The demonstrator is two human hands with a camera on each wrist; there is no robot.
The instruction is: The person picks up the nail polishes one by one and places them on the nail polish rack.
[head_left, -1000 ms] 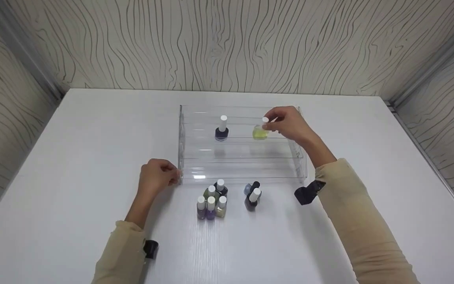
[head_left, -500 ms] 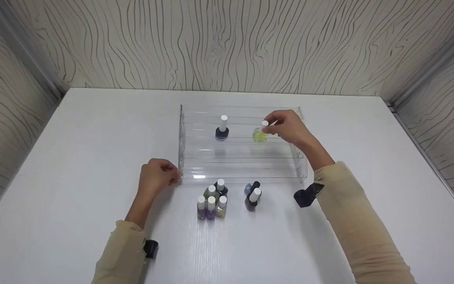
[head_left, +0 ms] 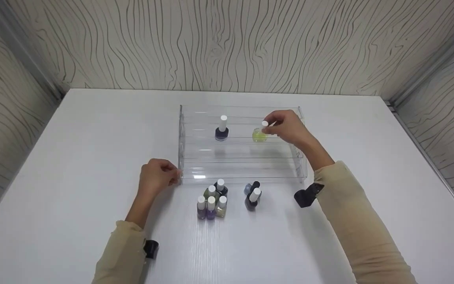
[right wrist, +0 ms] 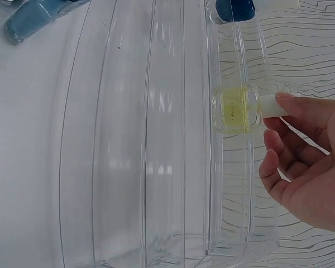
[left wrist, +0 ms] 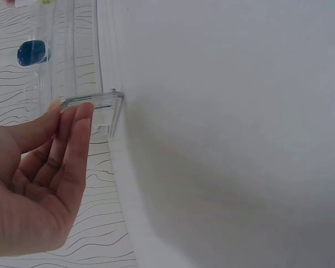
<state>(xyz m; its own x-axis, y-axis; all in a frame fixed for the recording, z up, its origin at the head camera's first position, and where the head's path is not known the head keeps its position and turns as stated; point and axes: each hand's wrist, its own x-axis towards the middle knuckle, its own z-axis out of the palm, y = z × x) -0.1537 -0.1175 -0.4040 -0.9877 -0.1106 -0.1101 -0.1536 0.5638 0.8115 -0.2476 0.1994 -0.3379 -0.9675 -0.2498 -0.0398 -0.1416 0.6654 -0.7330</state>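
My right hand pinches the white cap of a nail polish bottle with clear yellow liquid. The bottle stands upright on an upper step of a clear acrylic tiered rack. To its left on the same step is a dark nail polish bottle with a white cap, dark blue in the wrist views. At the rack's front left corner, my left hand pinches the edge of the clear side panel between thumb and fingertips.
In front of the rack, several white-capped polish bottles stand in a cluster on the white table. Right of them are a dark bottle with a white cap and a light blue one. A patterned wall rises behind.
My right hand has come down slightly with the yellow bottle, which settles onto the step, then stays nearly still. My left hand has not moved from the rack's corner.
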